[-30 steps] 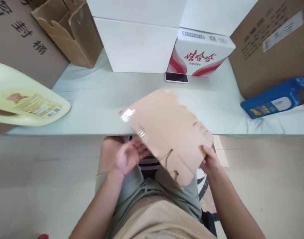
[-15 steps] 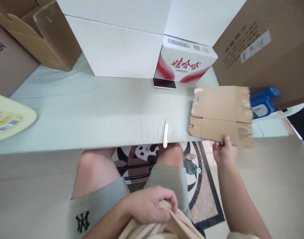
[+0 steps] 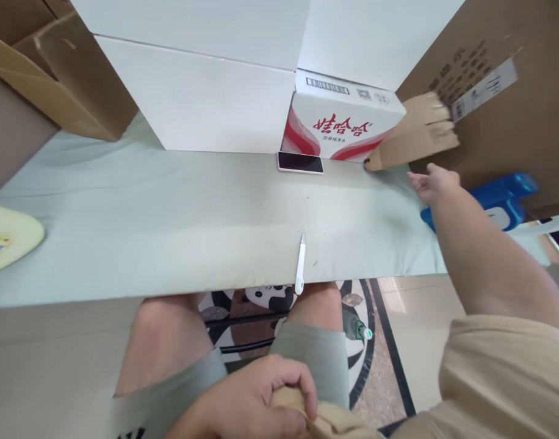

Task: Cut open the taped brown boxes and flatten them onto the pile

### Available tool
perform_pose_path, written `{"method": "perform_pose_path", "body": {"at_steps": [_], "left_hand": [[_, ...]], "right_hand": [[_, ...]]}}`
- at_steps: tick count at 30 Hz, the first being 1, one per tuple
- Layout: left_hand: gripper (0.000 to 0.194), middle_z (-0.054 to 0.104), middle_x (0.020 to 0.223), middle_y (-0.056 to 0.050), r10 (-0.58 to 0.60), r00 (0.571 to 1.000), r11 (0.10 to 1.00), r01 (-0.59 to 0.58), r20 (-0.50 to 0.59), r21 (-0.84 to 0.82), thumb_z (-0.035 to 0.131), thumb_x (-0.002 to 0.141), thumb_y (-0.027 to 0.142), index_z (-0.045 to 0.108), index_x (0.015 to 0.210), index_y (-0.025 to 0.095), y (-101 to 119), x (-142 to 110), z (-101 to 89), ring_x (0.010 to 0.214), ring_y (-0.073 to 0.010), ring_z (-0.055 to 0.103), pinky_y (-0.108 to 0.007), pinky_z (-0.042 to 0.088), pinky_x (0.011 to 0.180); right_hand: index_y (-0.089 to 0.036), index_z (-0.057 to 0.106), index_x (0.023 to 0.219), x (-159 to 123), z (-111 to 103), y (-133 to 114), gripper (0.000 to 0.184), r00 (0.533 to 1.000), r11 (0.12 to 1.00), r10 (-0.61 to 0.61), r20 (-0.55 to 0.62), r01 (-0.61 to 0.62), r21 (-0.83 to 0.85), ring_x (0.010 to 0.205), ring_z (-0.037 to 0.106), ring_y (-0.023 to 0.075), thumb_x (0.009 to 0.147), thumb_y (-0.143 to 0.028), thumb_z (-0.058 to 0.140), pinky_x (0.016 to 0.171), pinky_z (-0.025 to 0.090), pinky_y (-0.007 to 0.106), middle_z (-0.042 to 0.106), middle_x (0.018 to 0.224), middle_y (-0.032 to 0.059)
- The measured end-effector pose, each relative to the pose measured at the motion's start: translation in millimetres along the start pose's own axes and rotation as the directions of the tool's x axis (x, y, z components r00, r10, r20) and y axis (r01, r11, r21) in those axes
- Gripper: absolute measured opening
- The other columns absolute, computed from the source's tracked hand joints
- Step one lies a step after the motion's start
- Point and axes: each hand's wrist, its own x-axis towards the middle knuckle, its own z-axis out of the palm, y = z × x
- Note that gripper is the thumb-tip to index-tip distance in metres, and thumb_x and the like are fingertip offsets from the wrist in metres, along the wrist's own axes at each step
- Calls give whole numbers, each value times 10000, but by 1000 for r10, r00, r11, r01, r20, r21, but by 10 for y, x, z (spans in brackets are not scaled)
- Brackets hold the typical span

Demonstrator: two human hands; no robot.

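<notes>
My right hand (image 3: 435, 183) reaches out over the right part of the table, fingers stretched out with nothing in them. Just beyond its fingertips a flat piece of brown cardboard (image 3: 417, 134) with ragged edges stands tilted, slightly blurred, between a red-and-white carton (image 3: 339, 125) and a large brown box (image 3: 512, 122). Low in the view, my left hand (image 3: 261, 396) is closed on beige cloth (image 3: 325, 421) over my lap; it looks like my shirt. A white utility knife (image 3: 300, 265) lies at the table's front edge, its handle end reaching past the edge.
A phone (image 3: 300, 163) lies against the carton. White boxes (image 3: 192, 97) form a wall behind the table (image 3: 169, 231). To the right lies a blue bottle (image 3: 503, 198). On the left are a pale yellow container (image 3: 14, 235) and an open cardboard box (image 3: 82, 79).
My right hand has moved forward and let go of the cardboard, which has gone from the table's front right to the back beside the carton. My left hand keeps its hold on the cloth.
</notes>
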Motion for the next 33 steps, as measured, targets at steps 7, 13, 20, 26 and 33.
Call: {"method": "perform_pose_path", "body": {"at_steps": [7, 13, 20, 26, 33], "left_hand": [[100, 604, 758, 5, 166, 985, 982, -169, -36, -90, 667, 700, 258, 645, 757, 180, -49, -20, 17, 747, -138, 541, -242, 451, 742], [173, 592, 735, -14, 281, 948, 941, -303, -150, -152, 703, 776, 323, 634, 757, 166, -127, -131, 132, 694, -125, 504, -262, 445, 737], [459, 554, 773, -10, 395, 875, 832, -470, -281, -295, 773, 777, 604, 606, 765, 177, -5, -211, 197, 748, -127, 512, -306, 471, 856], [623, 593, 796, -14, 349, 888, 804, -448, -299, -392, 846, 654, 741, 672, 808, 163, -358, -450, -187, 761, -124, 559, -298, 482, 850], [396, 540, 773, 21, 136, 897, 826, -337, -421, -451, 837, 724, 465, 650, 901, 163, -616, -869, -640, 687, -88, 450, -237, 316, 642]], "right_hand": [[-172, 558, 930, -723, -109, 665, 75, 934, 979, 137, 330, -77, -189, 629, 721, 142, 996, -136, 562, 523, 591, 225, 733, 816, 81], [-168, 621, 930, -1464, 195, 863, 23, 803, 955, 134, 581, 51, -292, 596, 732, 128, 951, -163, 627, 529, 592, 204, 744, 784, 51], [-183, 681, 916, -2638, 1664, 645, 83, 409, 875, -11, 913, 445, -189, 587, 729, 141, 875, -111, 691, 548, 596, 244, 748, 780, 24], [-177, 712, 912, -3822, 3169, 280, 94, 66, 673, -240, 969, 731, 116, 843, 751, 152, 871, -100, 677, 1042, 584, 408, 727, 1074, 25], [-134, 657, 1124, -4468, 4831, 29, 210, -123, 443, -476, 871, 822, 358, 1395, 570, 364, 931, -191, 597, 1237, 314, 685, 354, 1654, 87]]}}
